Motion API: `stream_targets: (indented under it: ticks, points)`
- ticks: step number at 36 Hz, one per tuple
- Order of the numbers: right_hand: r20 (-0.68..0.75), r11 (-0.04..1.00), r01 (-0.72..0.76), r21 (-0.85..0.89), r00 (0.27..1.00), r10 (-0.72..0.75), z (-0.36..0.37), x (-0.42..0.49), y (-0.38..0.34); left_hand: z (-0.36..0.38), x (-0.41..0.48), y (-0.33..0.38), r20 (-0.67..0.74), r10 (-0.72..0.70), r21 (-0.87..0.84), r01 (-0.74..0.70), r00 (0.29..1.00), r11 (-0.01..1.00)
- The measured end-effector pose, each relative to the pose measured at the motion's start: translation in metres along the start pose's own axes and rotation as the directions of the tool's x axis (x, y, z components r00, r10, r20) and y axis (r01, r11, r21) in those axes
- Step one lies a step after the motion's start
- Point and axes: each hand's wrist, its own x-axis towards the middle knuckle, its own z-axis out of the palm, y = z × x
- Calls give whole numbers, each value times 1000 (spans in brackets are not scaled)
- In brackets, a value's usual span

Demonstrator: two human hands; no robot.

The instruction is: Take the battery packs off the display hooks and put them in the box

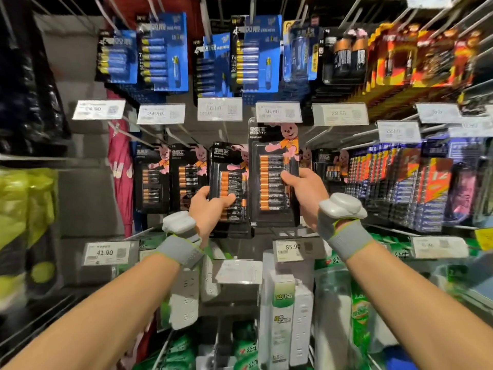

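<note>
left hand (206,209) curls round one battery pack (226,166), right hand (306,193) clamps a taller pack (269,161) at its 3 o'clock

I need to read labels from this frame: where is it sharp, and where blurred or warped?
Head view: sharpest at centre, where the right hand holds the higher Duracell pack and the left hand grips the lower Duracell pack; the 85.90 price tag reads clearly. Head view edges: red packs and yellow bags smear, hooks splay from wide-angle distortion.
</note>
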Motion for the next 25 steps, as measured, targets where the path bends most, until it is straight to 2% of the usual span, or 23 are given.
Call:
stream_targets:
  ticks: [12,20,25]
  points:
    - [16,997,29,68,999,-30,-3,1,6,1,14,-8,-1,-30,2,30,1000,1000]
    - [21,997,4,74,1000,-6,-7,5,4,3,13,-9,21,-31,-78,33,999,996]
    - [26,997,-29,65,999,28,-5,14,4,1,12,-7,35,-38,-73,40,999,997]
